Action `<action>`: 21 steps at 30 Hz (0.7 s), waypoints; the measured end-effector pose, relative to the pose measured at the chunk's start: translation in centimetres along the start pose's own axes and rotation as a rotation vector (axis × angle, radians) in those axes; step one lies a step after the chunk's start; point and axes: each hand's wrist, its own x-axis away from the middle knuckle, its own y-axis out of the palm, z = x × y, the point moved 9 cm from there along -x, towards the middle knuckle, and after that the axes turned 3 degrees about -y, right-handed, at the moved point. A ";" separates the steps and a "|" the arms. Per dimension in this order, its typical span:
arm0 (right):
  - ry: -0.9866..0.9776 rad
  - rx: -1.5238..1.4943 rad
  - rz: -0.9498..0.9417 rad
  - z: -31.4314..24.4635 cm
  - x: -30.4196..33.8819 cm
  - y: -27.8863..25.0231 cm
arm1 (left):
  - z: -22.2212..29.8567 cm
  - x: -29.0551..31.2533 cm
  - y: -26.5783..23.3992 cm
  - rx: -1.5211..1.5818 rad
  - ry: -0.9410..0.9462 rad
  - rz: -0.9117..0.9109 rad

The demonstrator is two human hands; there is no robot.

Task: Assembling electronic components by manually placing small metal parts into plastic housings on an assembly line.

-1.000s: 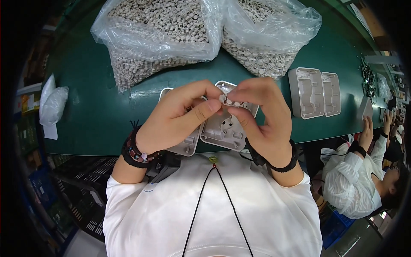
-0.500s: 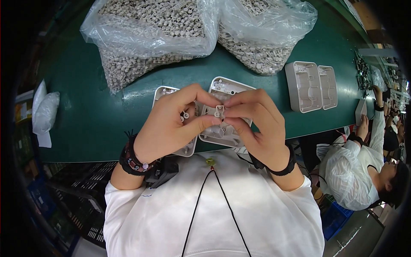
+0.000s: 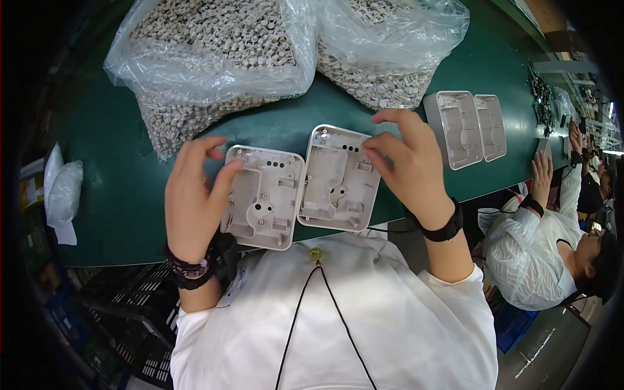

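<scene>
A dark green surface point(image 3: 117, 195) held two pale grey plastic shells point(image 3: 263, 195) side by side, just below two clear bags of small grey parts point(image 3: 221, 58). The left hand point(image 3: 192, 201) touched the left shell, fingers spread. The right hand point(image 3: 409, 166) touched the right shell point(image 3: 338, 179), fingers loosely curled, pinching nothing.

You are in a factory, at a long green table point(image 3: 117, 195) where people sit in a row and put parts together. Two big clear bags point(image 3: 214, 58) full of small grey pieces lie in front of you, and the same grey plastic shells point(image 3: 465, 127) sit in pairs along the table. Another worker point(image 3: 552, 260) in a white coat sits just to your right, and black crates point(image 3: 123, 305) are stacked under the table.
</scene>
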 end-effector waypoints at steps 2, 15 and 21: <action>-0.042 0.015 -0.025 0.0 -0.4 1.0 | -2.0 0.6 -0.2 -0.037 -0.075 0.009; -0.131 0.087 -0.196 -0.5 -0.9 4.1 | -6.1 2.5 2.6 0.172 -0.296 -0.127; -0.137 0.047 -0.223 0.1 -0.9 4.4 | -4.9 2.6 3.4 0.138 -0.263 -0.155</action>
